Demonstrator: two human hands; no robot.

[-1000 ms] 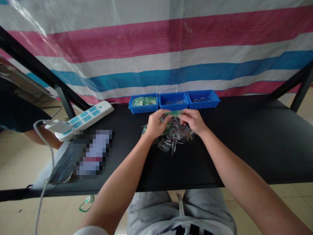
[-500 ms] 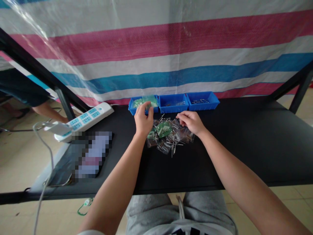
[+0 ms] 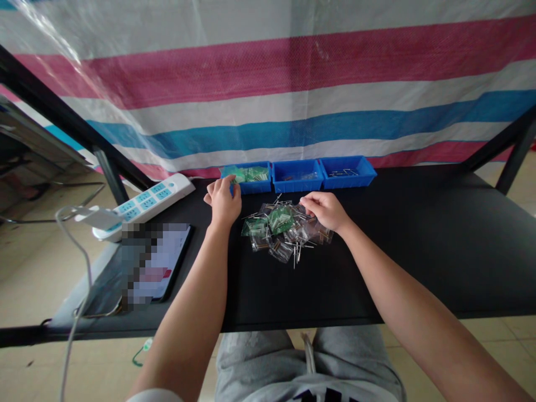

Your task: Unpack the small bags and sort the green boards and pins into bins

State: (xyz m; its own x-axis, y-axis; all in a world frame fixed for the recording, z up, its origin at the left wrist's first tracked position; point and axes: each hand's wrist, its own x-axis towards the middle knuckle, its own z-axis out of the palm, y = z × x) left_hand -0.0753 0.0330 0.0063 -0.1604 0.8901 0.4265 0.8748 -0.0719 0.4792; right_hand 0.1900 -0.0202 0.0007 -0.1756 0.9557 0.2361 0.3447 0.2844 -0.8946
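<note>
My left hand [image 3: 224, 202] is at the front left corner of the left blue bin [image 3: 253, 188], its fingers apart and nothing visible in them. Green-tinted small bags [image 3: 253, 173] lie in that bin. At the right side of a pile in mid-table is my right hand [image 3: 325, 210], its fingers drawn together; whatever they may hold is too small to make out. The pile mixes green bags [image 3: 281, 220], clear bags of small parts [image 3: 281, 250] and loose metal pins [image 3: 295, 255].
A middle blue bin [image 3: 296, 185] holds a few clear bags, and a right blue bin [image 3: 350, 181] some metal pins. To the left are a power strip [image 3: 146, 204] with a plugged-in charger and a phone [image 3: 161, 268]. A striped sheet [image 3: 268, 95] hangs behind the black table [image 3: 419, 240].
My left hand has moved left and slightly toward me from over the left bin, its fingers now spread. The right hand has barely moved. The person at far left has mostly left view.
</note>
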